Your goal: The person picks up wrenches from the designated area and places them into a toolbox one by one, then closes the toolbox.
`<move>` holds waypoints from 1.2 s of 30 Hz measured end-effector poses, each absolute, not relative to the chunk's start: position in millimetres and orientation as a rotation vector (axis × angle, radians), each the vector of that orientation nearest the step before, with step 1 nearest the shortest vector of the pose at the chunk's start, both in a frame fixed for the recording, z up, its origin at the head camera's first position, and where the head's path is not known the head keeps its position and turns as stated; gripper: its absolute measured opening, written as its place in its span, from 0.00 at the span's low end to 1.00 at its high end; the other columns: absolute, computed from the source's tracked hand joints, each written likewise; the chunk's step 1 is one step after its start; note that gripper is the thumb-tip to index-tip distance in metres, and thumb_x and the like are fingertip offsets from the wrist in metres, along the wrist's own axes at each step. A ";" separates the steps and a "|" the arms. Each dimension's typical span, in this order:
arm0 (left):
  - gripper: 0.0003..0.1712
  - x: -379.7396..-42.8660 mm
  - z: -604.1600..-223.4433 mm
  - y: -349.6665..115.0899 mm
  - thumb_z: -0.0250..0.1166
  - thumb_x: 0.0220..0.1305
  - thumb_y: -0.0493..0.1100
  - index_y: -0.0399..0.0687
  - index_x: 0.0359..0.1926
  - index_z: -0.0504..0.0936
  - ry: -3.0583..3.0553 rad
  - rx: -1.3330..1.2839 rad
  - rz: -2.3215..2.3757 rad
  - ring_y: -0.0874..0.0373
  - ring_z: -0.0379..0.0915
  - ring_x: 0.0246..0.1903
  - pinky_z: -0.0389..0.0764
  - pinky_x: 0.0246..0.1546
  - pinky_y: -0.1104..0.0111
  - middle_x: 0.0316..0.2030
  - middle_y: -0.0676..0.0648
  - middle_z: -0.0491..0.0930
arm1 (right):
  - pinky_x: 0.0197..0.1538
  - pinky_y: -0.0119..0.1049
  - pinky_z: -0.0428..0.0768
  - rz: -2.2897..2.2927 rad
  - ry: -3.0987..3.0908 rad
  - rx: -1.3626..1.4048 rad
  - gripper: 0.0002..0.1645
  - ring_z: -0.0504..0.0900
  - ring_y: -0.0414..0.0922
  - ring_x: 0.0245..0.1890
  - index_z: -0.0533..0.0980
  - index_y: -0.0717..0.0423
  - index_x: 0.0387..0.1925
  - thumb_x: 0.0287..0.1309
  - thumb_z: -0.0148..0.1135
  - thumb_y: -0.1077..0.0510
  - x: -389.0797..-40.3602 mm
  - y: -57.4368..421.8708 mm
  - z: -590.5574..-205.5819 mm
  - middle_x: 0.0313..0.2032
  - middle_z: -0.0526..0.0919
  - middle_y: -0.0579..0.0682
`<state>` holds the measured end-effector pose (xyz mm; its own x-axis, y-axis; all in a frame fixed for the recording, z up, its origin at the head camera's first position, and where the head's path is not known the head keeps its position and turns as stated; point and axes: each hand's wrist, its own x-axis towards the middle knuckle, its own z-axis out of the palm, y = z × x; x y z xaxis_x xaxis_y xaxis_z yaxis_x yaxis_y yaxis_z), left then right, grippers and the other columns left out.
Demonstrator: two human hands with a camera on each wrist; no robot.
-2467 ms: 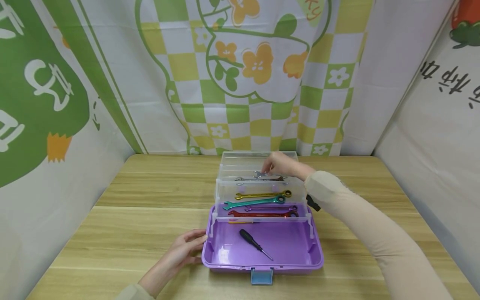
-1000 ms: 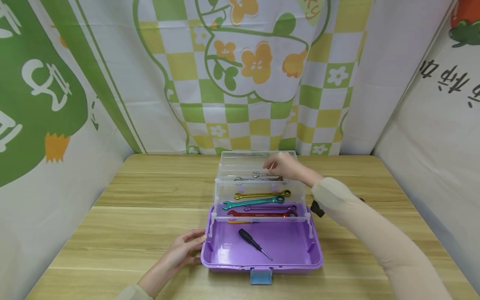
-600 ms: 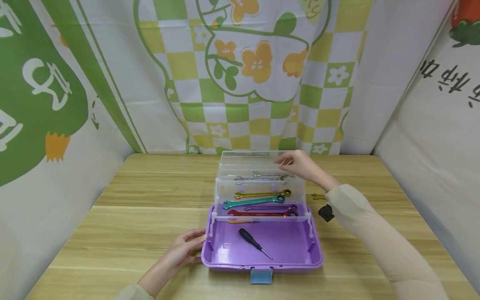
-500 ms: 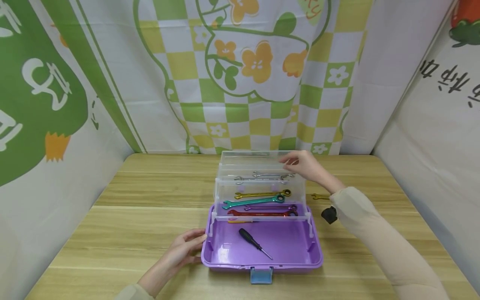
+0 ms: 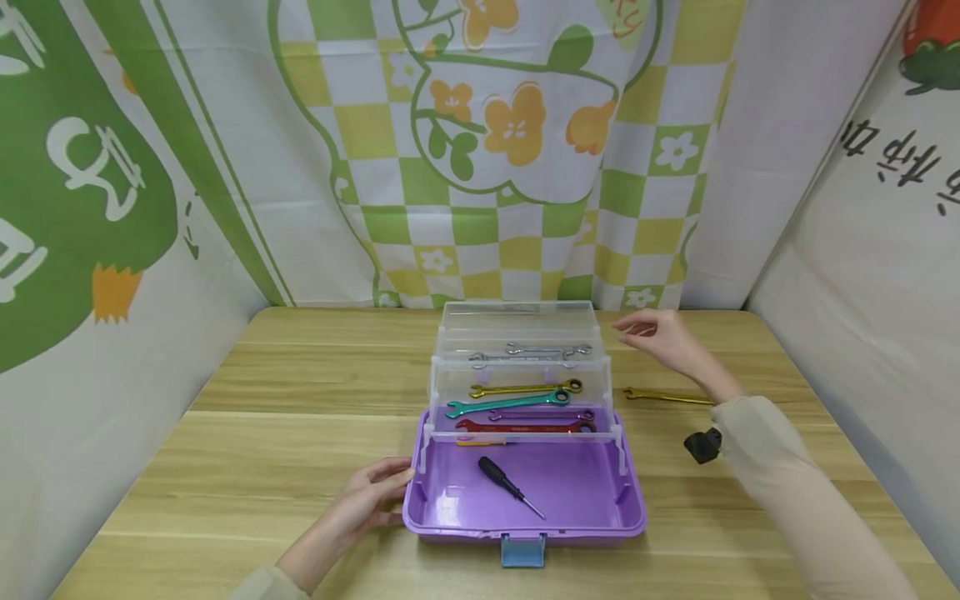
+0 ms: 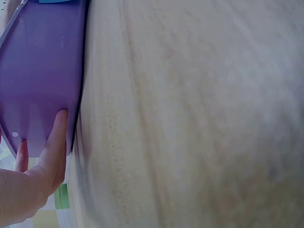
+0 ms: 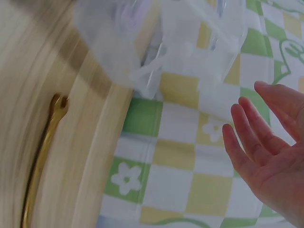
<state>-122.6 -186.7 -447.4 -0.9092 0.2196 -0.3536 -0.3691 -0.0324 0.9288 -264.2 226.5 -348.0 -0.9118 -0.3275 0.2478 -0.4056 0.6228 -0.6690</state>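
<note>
A purple toolbox stands with its clear tiered trays raised. My left hand touches the box's left side with extended fingertips, as the left wrist view also shows. To the right of the trays my right hand is in the air with relaxed fingers and nothing in them. Silver wrenches lie in the upper tray. A yellow wrench, a teal wrench, a small purple wrench and a red wrench lie lower. Beyond the right hand's wrist is a gold wrench on the table.
A black-handled screwdriver lies in the box bottom, with an orange-yellow handle partly under the tray. The blue latch hangs at the front. A printed curtain rises behind the wooden table.
My right hand has left the silver wrench in the upper tray and moved right, clear of the trays. The gold wrench on the table has come into view. The left hand stays at the box.
</note>
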 end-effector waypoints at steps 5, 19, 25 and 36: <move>0.32 -122.8 -447.8 -186.6 0.56 0.60 0.44 0.28 0.58 0.57 1.857 -0.170 1.996 0.54 0.75 0.39 0.78 0.41 0.56 0.43 0.46 0.75 | 0.36 0.29 0.78 1.169 -2.764 0.589 0.14 0.79 0.53 0.34 0.75 0.68 0.42 0.53 0.57 0.65 -260.0 242.1 -352.4 0.38 0.79 0.65; 0.34 -122.4 -447.1 -185.9 0.59 0.57 0.45 0.28 0.58 0.59 1.871 -0.172 1.995 0.53 0.75 0.40 0.78 0.41 0.56 0.45 0.43 0.75 | 0.42 0.45 0.79 1.123 -2.890 0.585 0.16 0.77 0.56 0.39 0.73 0.70 0.45 0.55 0.56 0.63 -251.7 271.4 -373.3 0.41 0.78 0.66; 0.35 -122.6 -447.2 -185.3 0.59 0.56 0.46 0.28 0.58 0.59 1.866 -0.173 1.991 0.53 0.75 0.40 0.78 0.41 0.56 0.44 0.43 0.76 | 0.43 0.47 0.78 1.131 -2.924 0.577 0.16 0.77 0.57 0.39 0.73 0.71 0.43 0.54 0.56 0.64 -250.6 280.9 -384.8 0.43 0.76 0.67; 0.35 -122.8 -447.8 -185.4 0.59 0.56 0.46 0.29 0.58 0.59 1.858 -0.175 1.993 0.54 0.75 0.40 0.78 0.41 0.56 0.43 0.45 0.76 | 0.32 0.29 0.78 1.116 -2.958 0.590 0.17 0.78 0.54 0.34 0.73 0.74 0.42 0.51 0.57 0.66 -253.1 296.6 -404.1 0.37 0.78 0.67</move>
